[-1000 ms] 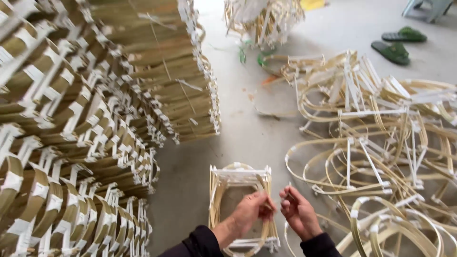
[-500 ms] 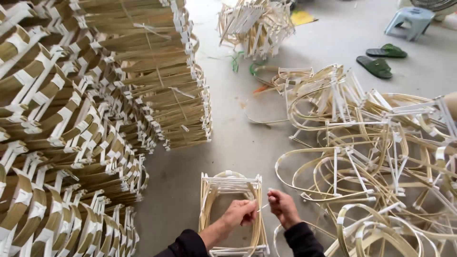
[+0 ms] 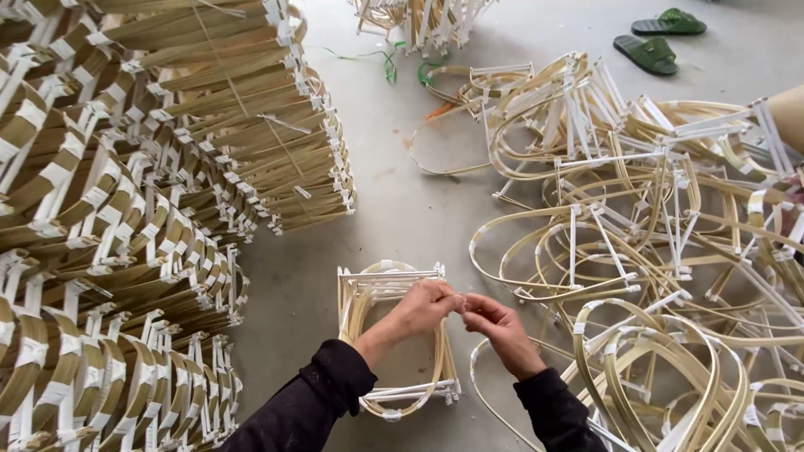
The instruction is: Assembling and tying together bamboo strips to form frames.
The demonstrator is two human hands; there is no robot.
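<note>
Your left hand (image 3: 429, 303) and right hand (image 3: 494, 322) meet fingertip to fingertip over the small bundle of bamboo frames (image 3: 394, 335) lying on the concrete floor (image 3: 402, 192) right in front of you. Both hands are pinched nearly shut, apparently on a thin tie or strip between them, but it's too small to make out for sure. Compared with a second ago your hands have come closer together and now sit over the upper-right corner of the bundle, near its white crossbars; half a second back a thin white strand showed between them, now it's hidden by the fingers. I'd judge you're tightening or knotting a binding on this bundle, so the tie-off looks near done rather than just begun. The bundle itself hasn't shifted on the floor. To your left stands the tall stack of bound frames (image 3: 126, 218); to your right sprawls the loose pile of curved bamboo hoops (image 3: 653, 226), well apart from the hands. A pair of green sandals (image 3: 657, 38) lies far off at top right.
</note>
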